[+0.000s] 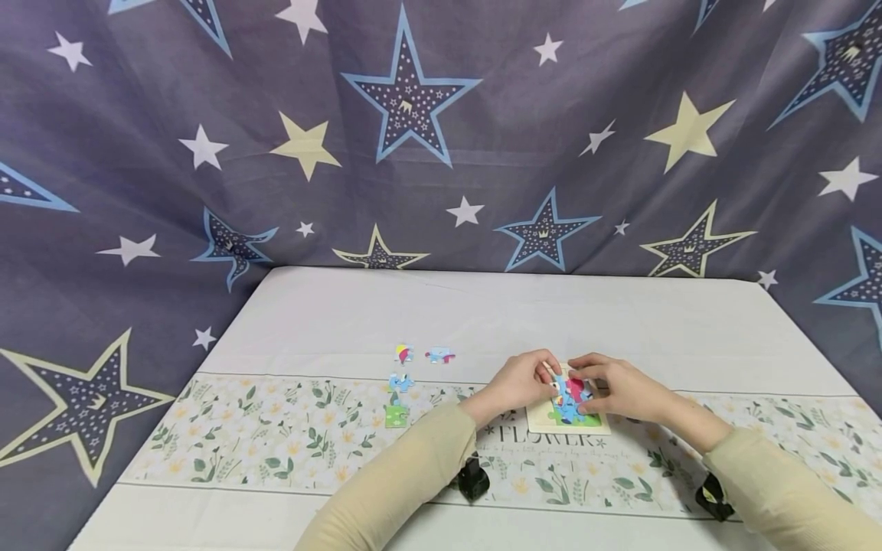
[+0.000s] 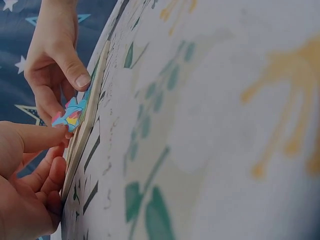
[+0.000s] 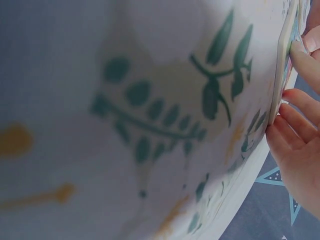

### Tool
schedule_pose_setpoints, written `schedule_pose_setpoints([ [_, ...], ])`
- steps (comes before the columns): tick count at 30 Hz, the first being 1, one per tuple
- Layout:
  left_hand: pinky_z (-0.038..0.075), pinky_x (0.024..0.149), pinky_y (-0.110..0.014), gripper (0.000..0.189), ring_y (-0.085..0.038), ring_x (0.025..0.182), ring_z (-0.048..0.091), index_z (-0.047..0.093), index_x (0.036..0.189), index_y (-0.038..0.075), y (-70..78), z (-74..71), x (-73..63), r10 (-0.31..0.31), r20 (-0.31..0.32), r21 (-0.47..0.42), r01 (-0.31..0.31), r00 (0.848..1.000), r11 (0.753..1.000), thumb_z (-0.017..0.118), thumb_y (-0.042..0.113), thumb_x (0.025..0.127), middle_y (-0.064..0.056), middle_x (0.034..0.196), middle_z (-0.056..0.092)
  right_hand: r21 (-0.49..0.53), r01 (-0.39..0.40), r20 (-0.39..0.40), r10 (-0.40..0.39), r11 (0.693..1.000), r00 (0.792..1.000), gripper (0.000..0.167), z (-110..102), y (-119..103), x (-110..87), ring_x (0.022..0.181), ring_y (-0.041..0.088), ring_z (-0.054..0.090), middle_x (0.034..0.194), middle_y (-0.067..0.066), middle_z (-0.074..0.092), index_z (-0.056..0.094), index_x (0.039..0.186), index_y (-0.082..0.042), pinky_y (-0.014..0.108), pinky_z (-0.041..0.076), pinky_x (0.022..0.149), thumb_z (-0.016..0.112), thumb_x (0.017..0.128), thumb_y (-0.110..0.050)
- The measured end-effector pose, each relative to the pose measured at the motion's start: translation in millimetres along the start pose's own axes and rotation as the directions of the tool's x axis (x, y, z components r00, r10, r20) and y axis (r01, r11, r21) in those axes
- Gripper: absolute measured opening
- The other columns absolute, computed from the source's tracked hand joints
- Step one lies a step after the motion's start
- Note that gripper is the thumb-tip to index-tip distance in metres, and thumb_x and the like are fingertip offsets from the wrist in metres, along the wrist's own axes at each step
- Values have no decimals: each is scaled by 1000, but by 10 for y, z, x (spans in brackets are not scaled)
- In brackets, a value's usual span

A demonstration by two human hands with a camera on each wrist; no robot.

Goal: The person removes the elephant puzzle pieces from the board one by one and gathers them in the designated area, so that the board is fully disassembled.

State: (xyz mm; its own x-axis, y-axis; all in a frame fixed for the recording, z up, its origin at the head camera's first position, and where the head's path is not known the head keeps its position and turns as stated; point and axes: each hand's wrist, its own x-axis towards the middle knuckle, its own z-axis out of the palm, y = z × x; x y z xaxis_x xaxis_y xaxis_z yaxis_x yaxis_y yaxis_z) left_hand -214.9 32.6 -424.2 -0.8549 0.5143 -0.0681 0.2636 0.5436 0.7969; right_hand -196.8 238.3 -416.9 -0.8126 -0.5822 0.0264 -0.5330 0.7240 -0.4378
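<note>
A small wooden jigsaw puzzle board [image 1: 537, 422] lies on the table, partly filled with blue, pink and green pieces. My left hand [image 1: 521, 383] is at its left side and pinches a blue, pink and yellow puzzle piece [image 2: 72, 114], tilted just above the board in the left wrist view. Over the board's right side is my right hand [image 1: 623, 390]. Its thumb [image 3: 304, 60] rests on the puzzle face, and its other fingers [image 3: 295, 117] lie fairly straight against the board's edge. Both hands hide part of the picture.
Left of the board lie several loose puzzle pieces: a multicoloured one [image 1: 403, 353], a blue and pink one [image 1: 439, 354], a blue one [image 1: 400, 382] and a green one [image 1: 396, 415]. A flowered runner [image 1: 276, 428] crosses the white table [image 1: 344, 314]. A starry curtain [image 1: 482, 153] hangs behind.
</note>
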Motion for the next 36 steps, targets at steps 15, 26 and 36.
schedule_pose_setpoints([
  [15, 41, 60, -18, 17, -5, 64, 51, 60, 94, 20, -3, -45, -9, 15, -25, -30, -16, 1000, 999, 70, 14, 80, 7, 74, 56, -6, -1, -4, 1, 1000, 1000, 56, 8, 5, 5, 115, 33, 49, 128, 13, 50, 60, 116, 1, 45, 43, 89, 71, 76, -36],
  [26, 41, 63, -19, 15, -5, 66, 52, 64, 93, 19, -43, -155, -35, 36, -45, -53, -38, 998, 998, 69, 13, 80, 8, 74, 57, -13, -13, -2, 13, 1000, 1000, 55, 5, -3, 5, 115, 33, 49, 128, 13, 50, 61, 116, -1, 46, 43, 89, 71, 76, -38],
  [36, 41, 59, -21, 13, -9, 64, 52, 66, 93, 20, -91, -305, -112, 39, -31, -81, -41, 999, 996, 68, 15, 81, 6, 73, 58, -18, -8, 3, 8, 1000, 1000, 56, 0, -8, 3, 114, 32, 49, 128, 13, 49, 60, 117, 0, 45, 43, 88, 71, 76, -38],
])
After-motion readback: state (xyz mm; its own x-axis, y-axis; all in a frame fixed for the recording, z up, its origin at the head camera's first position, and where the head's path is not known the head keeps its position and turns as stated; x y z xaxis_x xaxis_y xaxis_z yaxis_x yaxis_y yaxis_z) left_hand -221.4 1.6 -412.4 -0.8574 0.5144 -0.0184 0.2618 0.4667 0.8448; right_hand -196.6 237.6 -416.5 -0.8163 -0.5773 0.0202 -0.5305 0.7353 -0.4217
